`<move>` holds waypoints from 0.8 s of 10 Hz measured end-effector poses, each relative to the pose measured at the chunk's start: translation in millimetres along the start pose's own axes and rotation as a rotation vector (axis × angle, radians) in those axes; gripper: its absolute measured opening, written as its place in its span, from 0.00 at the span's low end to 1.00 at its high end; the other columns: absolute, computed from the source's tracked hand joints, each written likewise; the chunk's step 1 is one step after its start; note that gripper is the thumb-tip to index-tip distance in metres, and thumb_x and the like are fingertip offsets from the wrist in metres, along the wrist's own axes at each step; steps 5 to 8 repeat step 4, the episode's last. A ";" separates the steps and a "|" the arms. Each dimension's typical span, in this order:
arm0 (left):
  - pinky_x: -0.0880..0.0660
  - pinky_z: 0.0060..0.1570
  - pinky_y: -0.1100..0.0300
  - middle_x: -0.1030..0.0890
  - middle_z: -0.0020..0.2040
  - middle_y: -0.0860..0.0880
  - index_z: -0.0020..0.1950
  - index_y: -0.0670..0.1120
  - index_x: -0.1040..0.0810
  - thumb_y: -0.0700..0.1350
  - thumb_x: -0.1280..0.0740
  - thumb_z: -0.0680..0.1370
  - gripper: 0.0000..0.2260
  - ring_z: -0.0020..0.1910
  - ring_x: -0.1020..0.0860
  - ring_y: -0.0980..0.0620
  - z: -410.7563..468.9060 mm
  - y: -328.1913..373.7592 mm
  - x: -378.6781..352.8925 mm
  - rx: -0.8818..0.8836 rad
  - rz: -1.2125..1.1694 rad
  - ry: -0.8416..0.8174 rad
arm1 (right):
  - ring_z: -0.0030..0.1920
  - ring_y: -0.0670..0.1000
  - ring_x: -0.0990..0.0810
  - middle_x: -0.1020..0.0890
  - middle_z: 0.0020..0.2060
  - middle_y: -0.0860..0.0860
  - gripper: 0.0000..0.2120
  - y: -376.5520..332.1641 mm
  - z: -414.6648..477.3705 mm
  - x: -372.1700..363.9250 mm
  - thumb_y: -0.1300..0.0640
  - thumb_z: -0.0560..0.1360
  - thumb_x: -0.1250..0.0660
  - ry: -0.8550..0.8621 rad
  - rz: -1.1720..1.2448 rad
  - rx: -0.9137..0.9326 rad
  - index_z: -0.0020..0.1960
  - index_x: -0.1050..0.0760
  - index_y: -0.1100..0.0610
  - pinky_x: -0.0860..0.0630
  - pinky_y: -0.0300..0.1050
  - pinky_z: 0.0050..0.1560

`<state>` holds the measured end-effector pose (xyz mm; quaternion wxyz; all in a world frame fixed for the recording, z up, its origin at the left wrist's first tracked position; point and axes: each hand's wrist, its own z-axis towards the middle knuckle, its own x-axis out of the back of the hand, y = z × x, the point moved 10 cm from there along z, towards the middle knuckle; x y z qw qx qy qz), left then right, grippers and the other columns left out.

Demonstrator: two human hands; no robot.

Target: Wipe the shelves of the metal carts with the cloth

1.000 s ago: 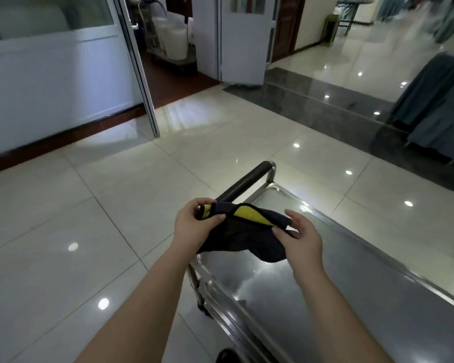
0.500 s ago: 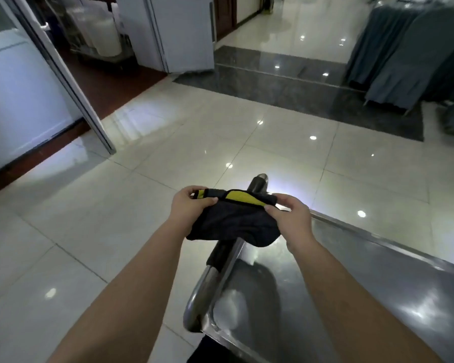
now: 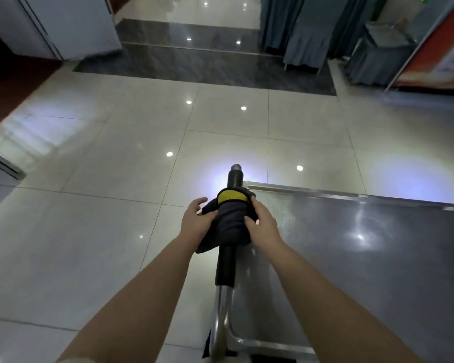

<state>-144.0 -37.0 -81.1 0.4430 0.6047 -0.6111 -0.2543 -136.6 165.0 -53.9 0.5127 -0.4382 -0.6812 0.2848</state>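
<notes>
A dark cloth with a yellow band (image 3: pixel 231 216) is draped over the black-padded handle (image 3: pixel 227 265) of the metal cart. My left hand (image 3: pixel 195 222) presses the cloth against the handle's left side, fingers partly spread. My right hand (image 3: pixel 261 224) grips the cloth from the right. The cart's shiny steel top shelf (image 3: pixel 351 252) stretches to the right of the handle and reflects ceiling lights.
Glossy pale floor tiles (image 3: pixel 116 166) surround the cart. A dark stone strip (image 3: pixel 194 64) crosses the floor farther off. Grey-draped tables (image 3: pixel 307 45) and a red signboard (image 3: pixel 435 56) stand at the back right. White door panels (image 3: pixel 71 24) are at the back left.
The view has swung so the handle now runs straight ahead. The cloth, held up between both hands before, is now wrapped over the handle.
</notes>
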 end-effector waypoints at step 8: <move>0.31 0.60 0.50 0.21 0.59 0.53 0.60 0.54 0.23 0.52 0.35 0.75 0.14 0.58 0.24 0.49 -83.7 193.6 -86.0 -0.924 0.894 0.124 | 0.62 0.48 0.29 0.20 0.55 0.43 0.19 -63.3 -38.3 150.9 0.52 0.71 0.26 0.382 -0.201 0.341 0.62 0.22 0.45 0.34 0.42 0.63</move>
